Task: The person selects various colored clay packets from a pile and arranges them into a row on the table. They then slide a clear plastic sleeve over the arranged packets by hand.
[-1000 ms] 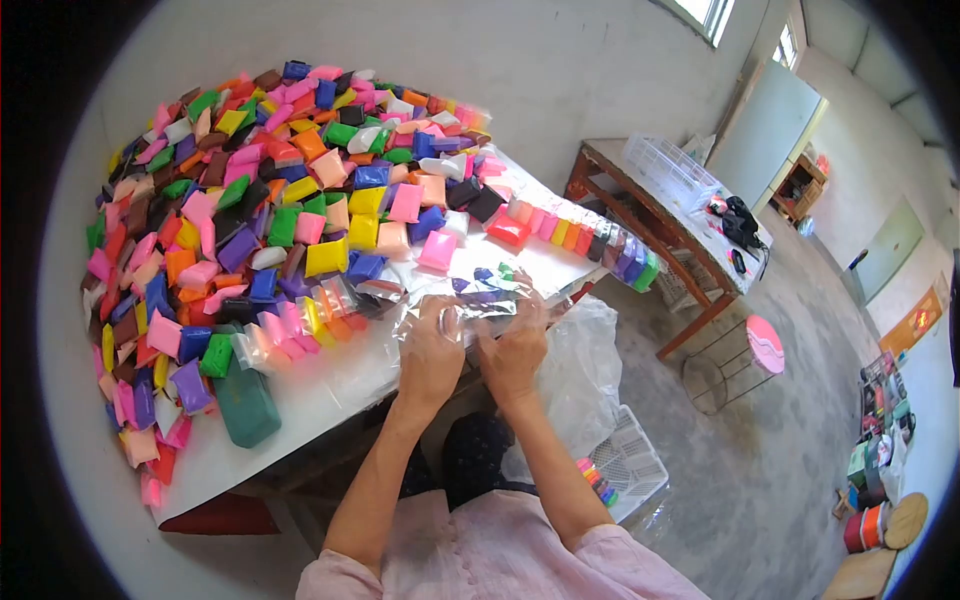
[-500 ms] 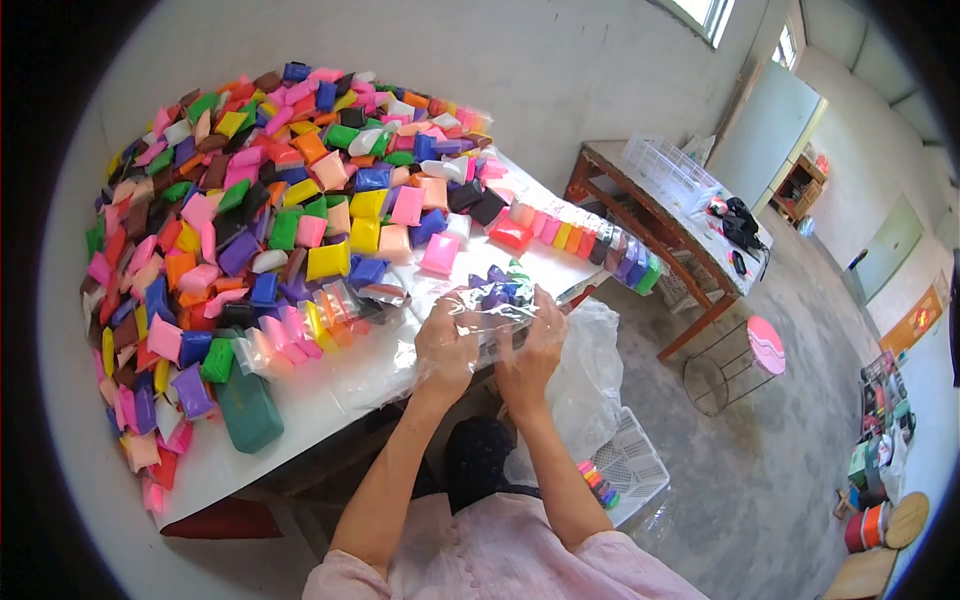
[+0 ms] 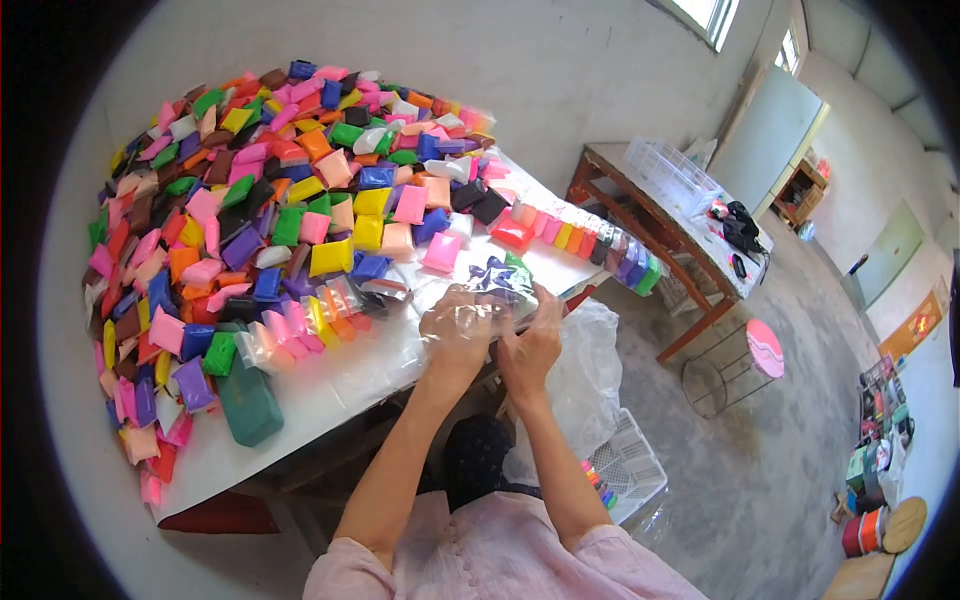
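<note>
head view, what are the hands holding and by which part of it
A clear bag: left hand at its left side, right hand at its right.

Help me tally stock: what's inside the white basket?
The basket shows a few colourful packets; the right forearm and plastic bag cover part, so anything there cannot be seen.

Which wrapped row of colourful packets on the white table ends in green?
The wrapped row at far right, its outermost packet green; the left row shows pink, yellow, orange.
</note>
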Tool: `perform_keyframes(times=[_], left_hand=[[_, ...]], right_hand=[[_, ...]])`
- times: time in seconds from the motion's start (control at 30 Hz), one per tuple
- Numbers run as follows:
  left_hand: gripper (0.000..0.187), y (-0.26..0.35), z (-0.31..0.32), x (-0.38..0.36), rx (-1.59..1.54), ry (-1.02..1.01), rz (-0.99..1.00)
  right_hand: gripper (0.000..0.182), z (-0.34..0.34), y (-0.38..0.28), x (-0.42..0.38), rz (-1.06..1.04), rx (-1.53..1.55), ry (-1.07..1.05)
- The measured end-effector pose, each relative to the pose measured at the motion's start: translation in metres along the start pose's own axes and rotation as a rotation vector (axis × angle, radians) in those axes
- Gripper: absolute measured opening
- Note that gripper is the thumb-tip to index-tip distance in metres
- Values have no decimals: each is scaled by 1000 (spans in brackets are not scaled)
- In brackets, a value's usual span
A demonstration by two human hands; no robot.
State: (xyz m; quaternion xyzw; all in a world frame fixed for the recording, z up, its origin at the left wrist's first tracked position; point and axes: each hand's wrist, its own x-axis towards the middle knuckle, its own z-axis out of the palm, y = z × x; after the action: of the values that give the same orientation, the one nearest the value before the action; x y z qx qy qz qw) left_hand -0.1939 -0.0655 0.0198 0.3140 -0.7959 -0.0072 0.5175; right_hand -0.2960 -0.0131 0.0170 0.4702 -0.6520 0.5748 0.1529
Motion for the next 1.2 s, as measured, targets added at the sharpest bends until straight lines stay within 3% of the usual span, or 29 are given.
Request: perform_keyframes(times=[0.03,0.13,0.23,0.37,0.4,0.5,0.6,0.73,0.83,1.0,1.13,1.2], left_hand=[[20,-3,6,-2,-90,-2,-101],[18,-7,12,-4,-34,96,2],[17,-11,21,4,104,42,149],[15,-14,48,1,-46,19,-33],[15,-4,36,8,-95,-122,-204],[14,-4,38,8,40,-53,24],[17,3,38,13,-57,-123,-105],[27,26,33,24,113,-296,-80],[27,19,63,18,-24,-251,-275],[29,9,56,35,-107,-341,-120],[27,16,62,45,-103,-382,-226],[25,11,63,36,-18,-393,-149]], right_hand=[[48,1,4,1,-4,-19,-2],[48,3,6,7,-9,-73,-4],[51,6,10,8,47,-83,-30],[51,6,12,11,61,-147,-28],[53,5,12,11,75,-137,-45],[58,2,16,12,73,-133,-62],[61,4,28,11,12,-167,-38],[61,0,39,13,68,-157,-48],[60,-7,42,19,110,-163,-69],[61,-2,41,25,105,-242,-38],[62,5,50,26,78,-276,-15],[61,3,48,27,78,-273,-21]])
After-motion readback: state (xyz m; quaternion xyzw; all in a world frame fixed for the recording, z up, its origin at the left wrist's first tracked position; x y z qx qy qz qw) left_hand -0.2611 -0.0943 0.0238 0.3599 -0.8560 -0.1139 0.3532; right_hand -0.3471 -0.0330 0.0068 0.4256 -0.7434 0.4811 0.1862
